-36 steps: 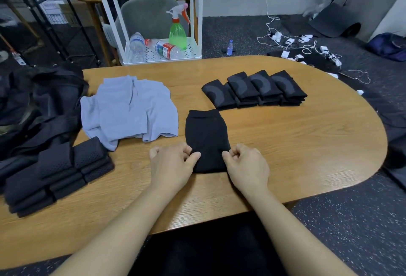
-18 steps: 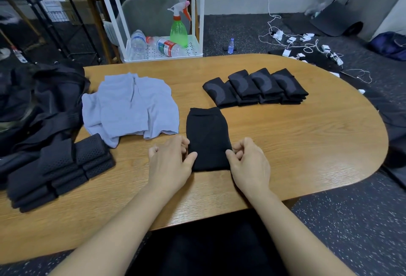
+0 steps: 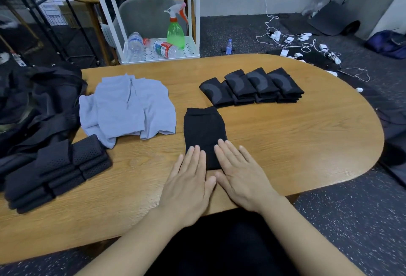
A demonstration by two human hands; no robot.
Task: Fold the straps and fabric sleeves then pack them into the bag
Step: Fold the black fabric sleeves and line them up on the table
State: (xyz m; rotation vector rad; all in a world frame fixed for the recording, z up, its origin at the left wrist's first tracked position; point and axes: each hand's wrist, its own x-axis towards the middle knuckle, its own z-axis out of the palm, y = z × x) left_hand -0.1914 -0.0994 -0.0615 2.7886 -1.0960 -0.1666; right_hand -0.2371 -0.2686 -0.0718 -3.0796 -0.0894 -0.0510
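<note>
1. Head view: an oval wooden table (image 3: 274, 143) stood on dark speckled floor; behind it were a white cart (image 3: 153, 11) holding a green spray bottle (image 3: 175, 31), and loose white cables (image 3: 303, 42).
2. A black bag (image 3: 33, 104) slumped at the table's left end, beside a pale blue cloth (image 3: 129, 108), stacked perforated straps (image 3: 55, 170) and a row of folded sleeves (image 3: 252, 86).
3. The left hand (image 3: 186, 185) and right hand (image 3: 241, 176), fingers straight, pressed flat on the near end of a smooth black fabric sleeve (image 3: 204, 130) at the table's centre.

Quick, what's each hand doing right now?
Left hand: open, fingers flat on the black sleeve.
Right hand: open, flat on the same sleeve.
</note>
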